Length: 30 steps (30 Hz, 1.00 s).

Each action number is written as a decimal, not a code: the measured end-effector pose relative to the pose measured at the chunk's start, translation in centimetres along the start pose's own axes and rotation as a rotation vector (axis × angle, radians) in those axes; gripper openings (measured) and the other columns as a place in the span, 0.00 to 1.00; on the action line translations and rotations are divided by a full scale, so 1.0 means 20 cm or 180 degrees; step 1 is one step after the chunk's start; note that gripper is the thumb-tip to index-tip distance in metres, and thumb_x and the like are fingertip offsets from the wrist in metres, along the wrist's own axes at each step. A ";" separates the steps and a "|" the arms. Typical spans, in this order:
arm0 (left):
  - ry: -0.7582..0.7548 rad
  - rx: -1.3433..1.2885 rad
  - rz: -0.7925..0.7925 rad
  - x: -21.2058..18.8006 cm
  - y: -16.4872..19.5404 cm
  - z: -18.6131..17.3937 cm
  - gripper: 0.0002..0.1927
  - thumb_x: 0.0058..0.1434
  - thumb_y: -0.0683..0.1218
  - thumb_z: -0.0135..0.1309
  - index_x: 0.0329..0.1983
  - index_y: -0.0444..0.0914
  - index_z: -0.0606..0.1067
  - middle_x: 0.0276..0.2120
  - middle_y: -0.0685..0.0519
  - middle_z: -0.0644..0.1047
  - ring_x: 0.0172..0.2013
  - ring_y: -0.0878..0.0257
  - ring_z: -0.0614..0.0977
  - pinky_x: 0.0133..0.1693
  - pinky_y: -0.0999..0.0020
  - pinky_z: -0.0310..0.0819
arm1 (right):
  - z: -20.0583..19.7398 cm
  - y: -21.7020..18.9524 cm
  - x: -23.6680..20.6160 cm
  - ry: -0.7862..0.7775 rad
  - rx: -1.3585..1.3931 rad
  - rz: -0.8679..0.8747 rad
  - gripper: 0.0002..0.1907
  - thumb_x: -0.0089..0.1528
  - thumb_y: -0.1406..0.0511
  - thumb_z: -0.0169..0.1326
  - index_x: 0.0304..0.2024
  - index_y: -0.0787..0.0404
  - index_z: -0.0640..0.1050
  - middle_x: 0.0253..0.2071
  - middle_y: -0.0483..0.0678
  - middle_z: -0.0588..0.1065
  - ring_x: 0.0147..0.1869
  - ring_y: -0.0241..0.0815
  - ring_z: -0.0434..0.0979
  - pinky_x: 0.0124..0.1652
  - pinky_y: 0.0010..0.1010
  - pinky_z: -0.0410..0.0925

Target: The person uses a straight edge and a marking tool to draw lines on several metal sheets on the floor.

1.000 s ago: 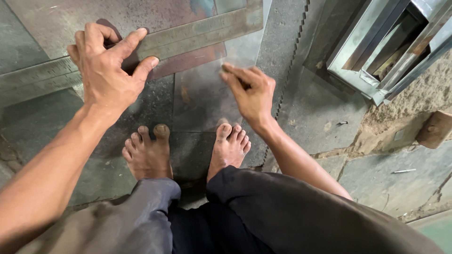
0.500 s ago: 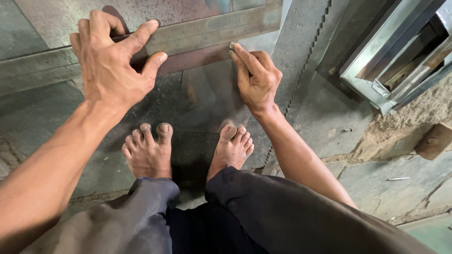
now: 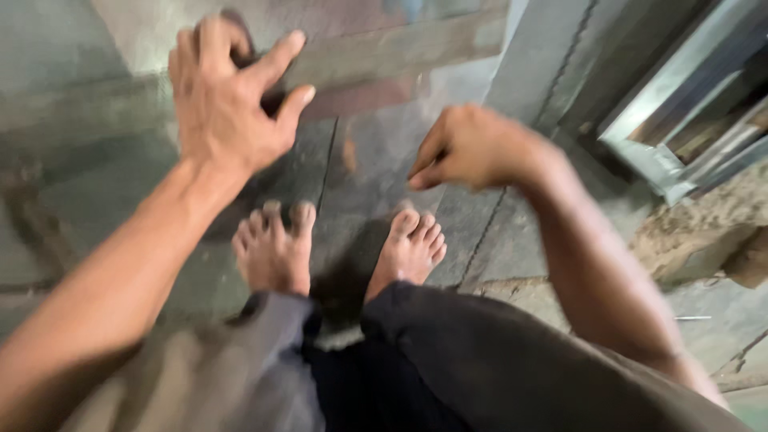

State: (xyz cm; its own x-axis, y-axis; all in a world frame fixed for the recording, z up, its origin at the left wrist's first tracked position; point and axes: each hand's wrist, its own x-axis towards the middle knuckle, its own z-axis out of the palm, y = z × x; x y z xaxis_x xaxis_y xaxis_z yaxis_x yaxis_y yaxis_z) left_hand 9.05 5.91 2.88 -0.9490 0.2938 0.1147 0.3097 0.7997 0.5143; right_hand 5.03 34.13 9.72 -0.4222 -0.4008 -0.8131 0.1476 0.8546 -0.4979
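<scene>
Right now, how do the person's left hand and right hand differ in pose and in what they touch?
The left hand is spread open, fingers splayed, pressing on the flat grey strip laid across the floor; the right hand is curled, fingers bent inward, and appears to hang free above the floor. The left hand sits farther forward, beyond the toes; the right hand is nearer the right foot. Both are bare and blurred.

Left hand (image 3: 232, 104) spread, fingers splayed over long flat metal strip (image 3: 384, 48). Right hand (image 3: 472, 148) curled, hovering above stone floor (image 3: 376, 160). Bare feet (image 3: 272, 248) below. Frame blurred.
</scene>
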 end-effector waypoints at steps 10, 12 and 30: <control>0.0053 -0.0022 -0.0088 -0.03 -0.02 0.02 0.23 0.58 0.52 0.72 0.58 0.48 0.83 0.44 0.50 0.66 0.48 0.50 0.66 0.52 0.53 0.62 | 0.50 0.18 0.26 0.3928 0.0075 -0.1326 0.10 0.65 0.71 0.65 0.49 0.59 0.83 0.32 0.51 0.76 0.31 0.43 0.78 0.33 0.33 0.70; -0.0040 -0.0049 -0.0168 -0.04 -0.03 0.03 0.24 0.58 0.53 0.72 0.58 0.50 0.83 0.44 0.51 0.66 0.49 0.51 0.66 0.54 0.54 0.63 | 0.48 0.18 0.26 0.3902 0.0114 -0.1265 0.11 0.65 0.71 0.66 0.49 0.59 0.83 0.32 0.51 0.76 0.30 0.42 0.77 0.32 0.33 0.70; 0.0088 -0.0230 -0.0260 -0.01 -0.01 0.02 0.25 0.57 0.54 0.73 0.58 0.48 0.83 0.43 0.49 0.66 0.49 0.50 0.67 0.53 0.50 0.60 | 0.20 0.02 0.01 -0.0380 -0.0204 -0.0418 0.12 0.51 0.60 0.66 0.35 0.57 0.88 0.32 0.49 0.84 0.35 0.45 0.85 0.38 0.34 0.75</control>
State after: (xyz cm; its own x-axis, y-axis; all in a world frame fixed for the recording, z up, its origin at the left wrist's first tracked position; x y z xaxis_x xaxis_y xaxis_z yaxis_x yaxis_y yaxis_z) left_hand 9.19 5.86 2.33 -0.9724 0.2139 0.0928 0.2272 0.7802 0.5827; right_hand 8.64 33.12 8.10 -0.3245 -0.5432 -0.7743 0.0392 0.8102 -0.5848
